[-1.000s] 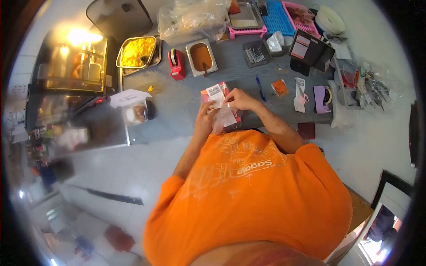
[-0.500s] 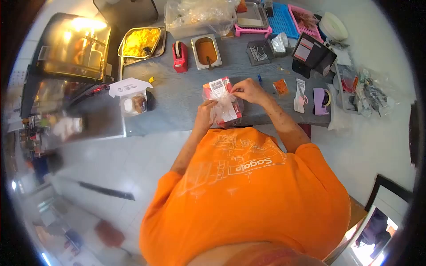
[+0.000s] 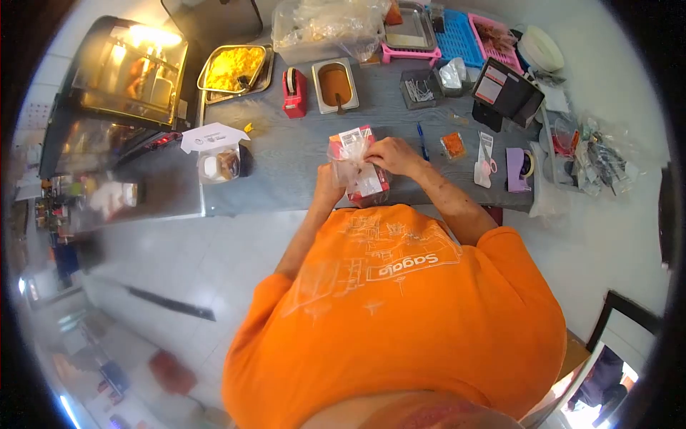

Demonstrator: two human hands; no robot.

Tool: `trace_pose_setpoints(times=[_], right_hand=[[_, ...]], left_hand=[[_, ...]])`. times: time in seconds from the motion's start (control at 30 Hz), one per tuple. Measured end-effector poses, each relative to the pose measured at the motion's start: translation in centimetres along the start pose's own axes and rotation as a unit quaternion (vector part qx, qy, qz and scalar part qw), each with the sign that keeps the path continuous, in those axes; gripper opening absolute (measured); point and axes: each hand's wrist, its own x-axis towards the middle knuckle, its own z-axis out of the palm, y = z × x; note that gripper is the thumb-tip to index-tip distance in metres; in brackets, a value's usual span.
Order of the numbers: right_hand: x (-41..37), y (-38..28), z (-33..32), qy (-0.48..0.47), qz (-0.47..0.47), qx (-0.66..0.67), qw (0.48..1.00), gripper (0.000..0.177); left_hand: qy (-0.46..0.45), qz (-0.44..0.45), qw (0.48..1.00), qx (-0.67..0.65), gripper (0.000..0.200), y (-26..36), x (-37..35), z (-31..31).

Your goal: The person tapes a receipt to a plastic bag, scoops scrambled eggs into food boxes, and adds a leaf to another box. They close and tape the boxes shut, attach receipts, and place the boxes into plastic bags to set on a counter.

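Note:
A red and white box (image 3: 368, 184) stands on the grey table near its front edge, inside a clear plastic bag (image 3: 346, 171) gathered over its top. My left hand (image 3: 329, 187) is closed at the box's left side, on the bag. With fingers pinched together, my right hand (image 3: 391, 155) grips the bag's gathered plastic above the box. A white label (image 3: 352, 140) shows on the far part of the box. To the right of my right hand lie a blue pen (image 3: 423, 141) and a small orange packet (image 3: 453, 145).
Behind the box are a red tape dispenser (image 3: 294, 93) and a metal sauce tray (image 3: 334, 85). An open white box (image 3: 219, 164) sits left. Scissors (image 3: 488, 163), a purple tape holder (image 3: 517, 170) and a black tablet stand (image 3: 509, 93) are right. A heated cabinet (image 3: 128, 71) stands far left.
My right hand has moved slightly left and nearer to me with the plastic. My left hand has shifted a little left and down. The head view has shifted slightly.

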Motion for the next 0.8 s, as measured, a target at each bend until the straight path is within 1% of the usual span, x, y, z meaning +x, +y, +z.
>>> trace_pose_setpoints(times=[0.07, 0.1, 0.13, 0.17, 0.2, 0.23, 0.27, 0.3, 0.33, 0.37, 0.4, 0.47, 0.5, 0.57, 0.6, 0.67, 0.8], right_hand=[[0.1, 0.0, 1.0, 0.004, -0.015, 0.01, 1.0, 0.016], [0.3, 0.0, 1.8, 0.026, -0.019, 0.024, 0.999, 0.016], [0.3, 0.1, 2.4, 0.048, -0.025, 0.039, 0.998, 0.016], [0.0, -0.3, 2.3, 0.046, -0.028, 0.041, 0.998, 0.016], [-0.5, -0.9, 2.3, 0.07, 0.03, 0.138, 0.987, 0.016], [-1.1, -1.4, 2.4, 0.093, 0.088, 0.234, 0.964, 0.017], [-1.7, -1.7, 2.6, 0.088, 0.086, 0.234, 0.964, 0.017], [-2.5, -1.7, 2.6, 0.112, -0.025, 0.157, 0.981, 0.017], [-3.2, -1.8, 2.8, 0.134, -0.134, 0.079, 0.979, 0.017], [-3.6, -1.9, 3.3, 0.111, -0.14, 0.049, 0.983, 0.017], [-3.6, -1.6, 3.6, 0.107, -0.141, 0.052, 0.983, 0.017], [-3.3, -1.5, 4.0, 0.148, -0.157, 0.042, 0.975, 0.017], [-3.2, -1.6, 4.0, 0.145, -0.156, 0.046, 0.976, 0.017], [-3.0, -1.8, 3.7, 0.14, -0.146, 0.057, 0.978, 0.016], [-3.1, -1.7, 3.7, 0.14, -0.146, 0.059, 0.978, 0.016], [-3.4, -1.5, 3.6, 0.135, -0.199, 0.026, 0.97, 0.017], [-3.6, -1.8, 3.4, 0.12, -0.204, -0.011, 0.972, 0.018]], left_hand=[[0.023, -0.111, 0.994, -0.009, 0.015, 1.0, 0.4, 0.1], [0.023, -0.112, 0.993, -0.008, 0.015, 1.0, 0.4, 0.1], [0.025, -0.207, 0.97, -0.122, 0.015, 0.9, 0.5, 0.1], [0.028, -0.297, 0.926, -0.233, 0.015, 1.2, 0.7, -0.1], [0.031, -0.298, 0.925, -0.232, 0.015, 1.5, 0.8, -0.2], [0.035, -0.376, 0.869, -0.319, 0.014, 1.9, 0.9, -0.3], [0.039, -0.448, 0.798, -0.402, 0.014, 2.4, 1.0, -0.3], [0.045, -0.45, 0.796, -0.403, 0.014, 2.4, 0.9, -0.2], [0.041, -0.474, 0.775, -0.416, 0.02, 2.3, 0.7, -0.1], [0.037, -0.498, 0.753, -0.428, 0.028, 2.5, 0.7, -0.1], [0.039, -0.501, 0.751, -0.428, 0.028, 2.8, 0.7, 0.1], [0.041, -0.501, 0.703, -0.504, 0.02, 3.5, 0.5, 0.4], [0.043, -0.505, 0.7, -0.503, 0.02, 3.4, 0.1, 0.6], [0.046, -0.5, 0.646, -0.575, 0.022, 3.3, -0.4, 0.9], [0.045, -0.501, 0.646, -0.574, 0.022, 3.3, -0.5, 0.9], [0.04, -0.505, 0.644, -0.573, 0.021, 3.4, -0.5, 1.0], [0.036, -0.512, 0.638, -0.574, 0.021, 2.5, -0.9, 1.3]])
